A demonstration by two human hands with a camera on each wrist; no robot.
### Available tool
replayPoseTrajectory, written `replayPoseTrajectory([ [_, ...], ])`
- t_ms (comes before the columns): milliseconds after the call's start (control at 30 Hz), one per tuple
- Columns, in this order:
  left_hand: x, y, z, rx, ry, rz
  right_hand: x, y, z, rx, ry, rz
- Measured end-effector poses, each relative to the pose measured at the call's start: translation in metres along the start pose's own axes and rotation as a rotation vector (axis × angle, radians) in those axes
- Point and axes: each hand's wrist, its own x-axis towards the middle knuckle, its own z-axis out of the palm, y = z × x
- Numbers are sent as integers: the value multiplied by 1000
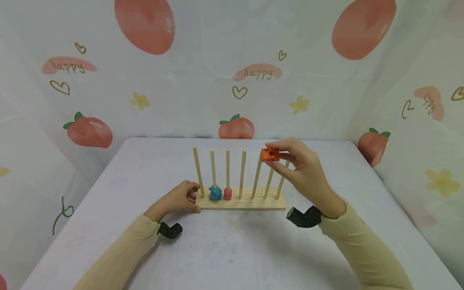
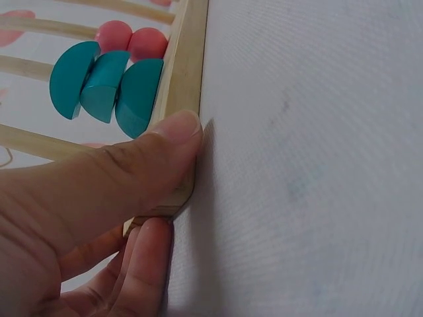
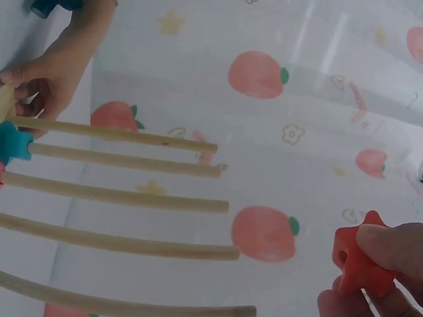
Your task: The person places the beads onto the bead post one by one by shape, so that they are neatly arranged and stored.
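Observation:
A wooden peg board (image 1: 246, 204) with several upright pegs stands on the table. My left hand (image 1: 179, 197) grips its left end, the thumb on the front edge and the fingers round the end. Teal half-round beads (image 2: 140, 99) are stacked low on the second peg from the left, and two round pink beads (image 2: 147, 44) sit on the third. Above the right part of the board, my right hand (image 1: 304, 163) pinches a red star-shaped bead (image 3: 357, 264) between thumb and fingers. The bead's hole shows; in the right wrist view it is apart from the pegs.
The white table (image 1: 232, 249) runs out in front of and around the board. Behind it hangs a cloth (image 1: 203, 100) printed with fruit and flowers. A black wrist mount (image 1: 304, 217) sticks out below the right hand, another (image 1: 170, 230) below the left.

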Motion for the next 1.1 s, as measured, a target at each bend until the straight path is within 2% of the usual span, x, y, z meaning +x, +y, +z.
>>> replayPoseTrajectory([
  [400,0,-1,0,-7,-3,0,15,10,9,11,34,-12],
  [733,0,-3,0,-16,-3,1,31,21,17,30,66,64],
  [1100,0,-2,-1,-19,-6,4,35,28,28,7,12,127],
])
